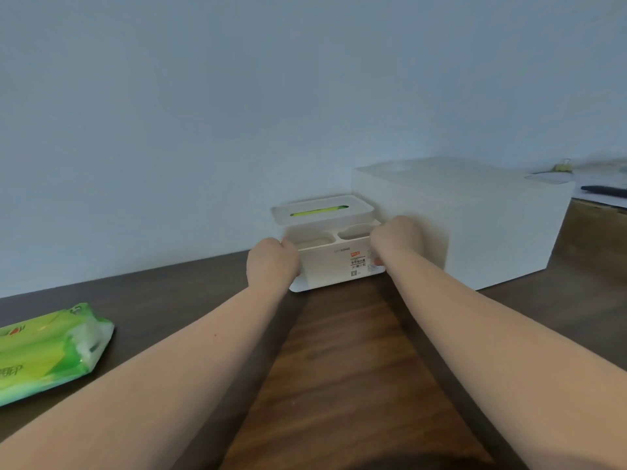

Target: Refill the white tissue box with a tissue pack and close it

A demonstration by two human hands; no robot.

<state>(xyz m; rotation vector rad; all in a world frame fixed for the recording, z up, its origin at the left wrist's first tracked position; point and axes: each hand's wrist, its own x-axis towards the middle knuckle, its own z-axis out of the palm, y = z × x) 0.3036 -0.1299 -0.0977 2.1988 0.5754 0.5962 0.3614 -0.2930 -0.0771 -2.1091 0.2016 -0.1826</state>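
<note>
Both arms stretched straight out over the dark wood table (339, 368), forearms bare, converging on the white tissue box (334, 266) at the back edge against the wall (237, 96).

Left hand (271, 262): curled into a loose fist, knuckles up, pressed against the box's left front corner. Fingers wrap toward the box side; fingertips hidden behind the hand, so can't tell how firmly it's gripping, but it's closed on the corner.

Right hand (395, 237): also curled, sitting at the box's right upper edge, just beside the right front compartment. Thumb side appears to hook over the rim. Closed on the box edge, contact surface hidden by the hand itself.

Box: upright, label sticker on its front face, two open compartments along the front top. Lid (322, 210) sits on the rear part, slightly raised or tilted, not clearly seated. Something green shows through the lid slot.

Tissue pack (44, 351): green and white, lying flat on the table at far left, well apart from the box and both hands, partly cut off by the frame edge.

Large white container (475, 225) stands just right of the box, touching or nearly so, crowding the right hand. Beyond it, far right: a dark pen (604, 191) on white paper, blurred.
</note>
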